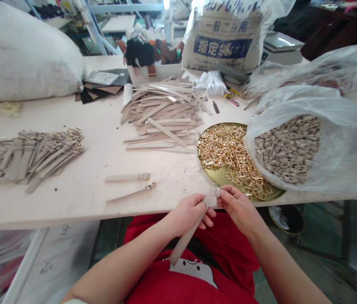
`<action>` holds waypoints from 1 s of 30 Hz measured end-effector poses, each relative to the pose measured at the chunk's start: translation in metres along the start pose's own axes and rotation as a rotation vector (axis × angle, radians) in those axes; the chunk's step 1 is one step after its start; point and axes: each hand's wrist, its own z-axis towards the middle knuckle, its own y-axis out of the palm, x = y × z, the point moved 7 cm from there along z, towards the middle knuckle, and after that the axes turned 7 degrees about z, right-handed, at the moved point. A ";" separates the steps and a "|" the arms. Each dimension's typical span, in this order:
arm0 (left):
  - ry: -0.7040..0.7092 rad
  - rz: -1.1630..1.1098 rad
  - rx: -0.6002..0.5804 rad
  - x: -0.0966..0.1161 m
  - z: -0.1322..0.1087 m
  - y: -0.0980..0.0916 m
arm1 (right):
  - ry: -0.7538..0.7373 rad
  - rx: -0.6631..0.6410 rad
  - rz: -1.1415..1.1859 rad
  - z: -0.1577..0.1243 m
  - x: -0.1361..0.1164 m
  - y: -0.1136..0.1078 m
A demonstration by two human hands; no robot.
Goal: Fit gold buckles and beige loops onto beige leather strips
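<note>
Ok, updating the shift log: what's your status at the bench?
Left hand gripping beige strap; right hand pinching its end. Gold buckles just beyond.

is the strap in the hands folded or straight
Straight: the beige strap runs unbent past the left hand up to the right hand; its pinched tip is too covered to tell.

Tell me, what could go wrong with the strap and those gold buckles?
The round tray of gold buckles sits right at the table edge, so a bump might tip it and spill them. The strap in the left hand has a small metal piece at its tip, pinched by the right hand; it could slip and drop to the floor.
</note>
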 end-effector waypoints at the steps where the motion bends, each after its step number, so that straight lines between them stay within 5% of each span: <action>1: 0.050 0.167 0.038 0.003 -0.001 -0.004 | -0.006 0.012 -0.013 -0.001 -0.001 0.000; 5: 0.170 0.671 0.155 0.015 -0.005 -0.013 | -0.105 0.018 -0.260 -0.009 -0.009 0.001; 14: 0.227 0.978 0.343 0.026 -0.014 -0.017 | -0.462 0.001 -0.705 -0.036 -0.028 0.009; 26: 0.288 1.068 0.337 0.021 -0.024 -0.005 | -0.227 -0.159 -0.501 -0.032 -0.011 0.019; 30: 0.240 0.742 0.122 0.018 -0.023 -0.001 | -0.105 -0.128 -0.329 -0.025 -0.006 0.012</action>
